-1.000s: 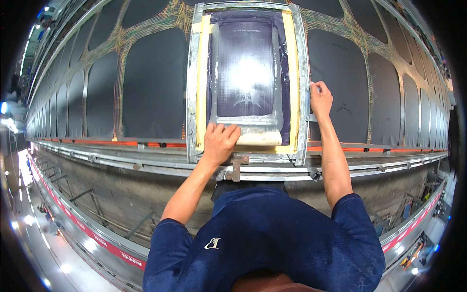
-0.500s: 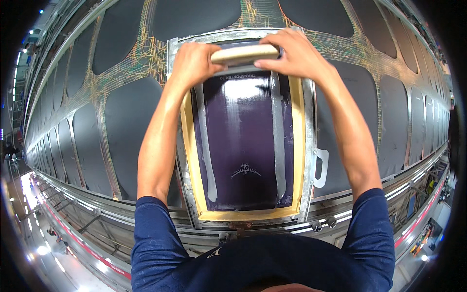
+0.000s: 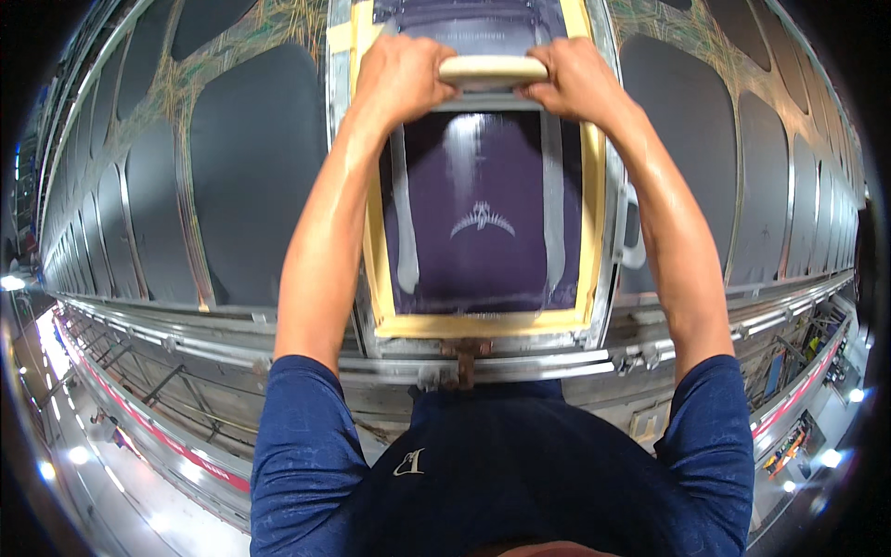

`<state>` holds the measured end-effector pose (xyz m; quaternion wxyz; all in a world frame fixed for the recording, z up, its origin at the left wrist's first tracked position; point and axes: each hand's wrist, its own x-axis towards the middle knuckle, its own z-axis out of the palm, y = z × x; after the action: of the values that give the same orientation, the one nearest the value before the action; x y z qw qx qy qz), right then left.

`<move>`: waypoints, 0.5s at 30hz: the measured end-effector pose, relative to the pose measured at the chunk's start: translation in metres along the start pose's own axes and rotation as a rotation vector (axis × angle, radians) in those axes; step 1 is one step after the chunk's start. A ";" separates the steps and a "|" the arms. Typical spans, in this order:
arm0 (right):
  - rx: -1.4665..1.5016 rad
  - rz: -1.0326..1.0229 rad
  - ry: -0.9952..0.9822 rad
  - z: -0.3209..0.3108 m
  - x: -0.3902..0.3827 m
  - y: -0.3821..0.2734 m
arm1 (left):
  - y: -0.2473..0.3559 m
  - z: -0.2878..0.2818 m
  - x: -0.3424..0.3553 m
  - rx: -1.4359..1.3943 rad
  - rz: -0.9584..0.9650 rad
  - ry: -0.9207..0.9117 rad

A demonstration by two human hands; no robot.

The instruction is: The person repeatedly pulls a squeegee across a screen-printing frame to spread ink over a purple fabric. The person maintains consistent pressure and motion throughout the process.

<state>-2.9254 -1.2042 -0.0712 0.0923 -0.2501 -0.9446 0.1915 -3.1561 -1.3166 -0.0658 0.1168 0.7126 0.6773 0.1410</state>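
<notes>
My left hand point(image 3: 405, 78) and my right hand point(image 3: 579, 80) are both closed on a squeegee point(image 3: 494, 69), one at each end of its pale rounded handle. Its lower edge meets a dark purple printing screen point(image 3: 478, 269), whose mesh carries a pale curved emblem. Wet shine shows just on the near side of the squeegee. Yellow tape point(image 3: 464, 325) lines the inside of the screen's metal frame point(image 3: 599, 306). Two grey strips point(image 3: 554, 223) run lengthwise along the mesh.
Dark rounded fabric panels point(image 3: 255, 186) with colourful streaks between them cover the long table on both sides. A white handle-like piece point(image 3: 634, 227) sits at the frame's right side. Metal rails point(image 3: 520, 367) run along the table's near edge.
Both hands have drawn the squeegee toward me along the screen, past the small lettering at its far part. My view has shifted, so the frame sits higher in the picture.
</notes>
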 end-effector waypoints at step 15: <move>-0.110 -0.029 -0.020 0.008 -0.112 -0.074 | 0.064 0.010 -0.121 -0.021 0.043 0.041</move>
<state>-2.8637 -1.3227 -0.0566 0.0716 -0.2390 -0.9581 0.1404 -3.0977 -1.4402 -0.0577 0.1071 0.7227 0.6625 0.1652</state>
